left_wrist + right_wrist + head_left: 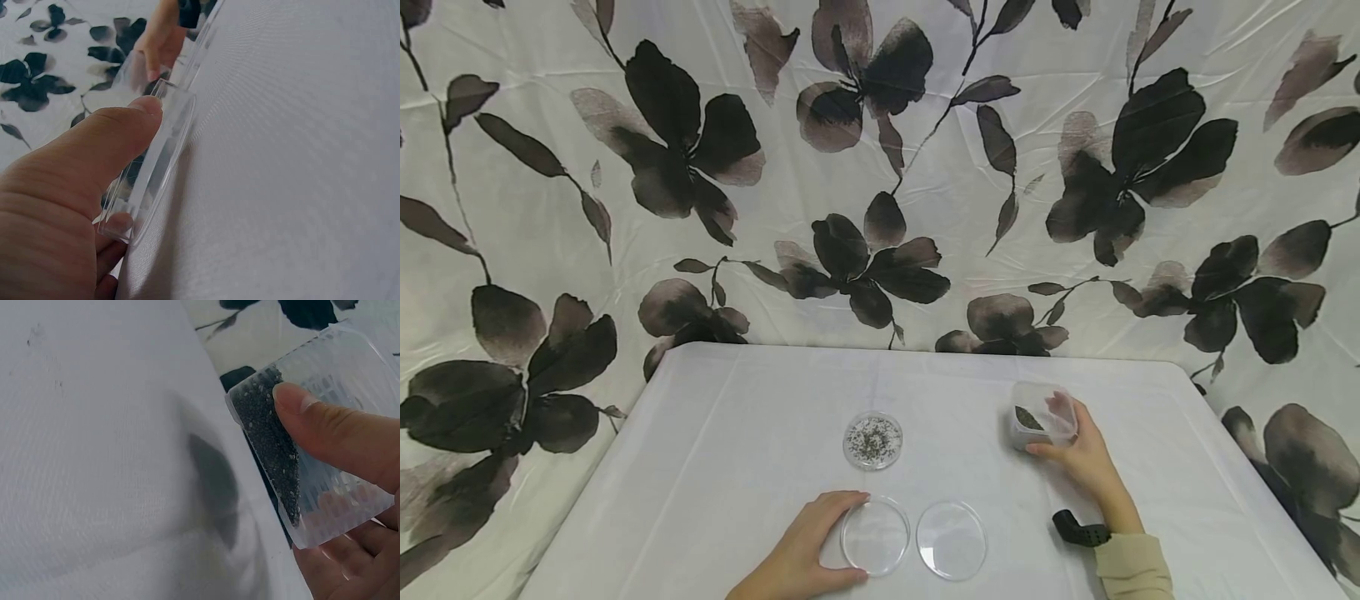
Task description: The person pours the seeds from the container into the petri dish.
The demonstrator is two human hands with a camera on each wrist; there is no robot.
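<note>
- The left hand (808,546) pinches a round transparent petri dish (876,537) at its left side, thumb at the near edge and fingers at the far edge.
- In the left wrist view the thumb lies over the dish's rim and another finger shows at its lower end; whether the dish touches the cloth cannot be told.
- Just right of it lies a transparent disc (952,540), flat on the tabletop (737,450); whether this is a dish or a lid is unclear.
- Beyond these two, farther from the person, stands a seeded petri dish (872,441), with dark specks scattered across its round base.
- The right hand (1086,454) grips a translucent plastic container (1045,423) at its right side, toward the right part of the tabletop, thumb on the near wall and fingers around the other side.
- Small dark seeds (265,431), with some paler ones among them, are banked into one corner of the container.
- A black wrist device (1078,529) sits on the right wrist, just beyond a light beige sleeve (1133,567).
- White cloth covers the tabletop; behind hangs a floral curtain (985,217) printed with dark flowers.
</note>
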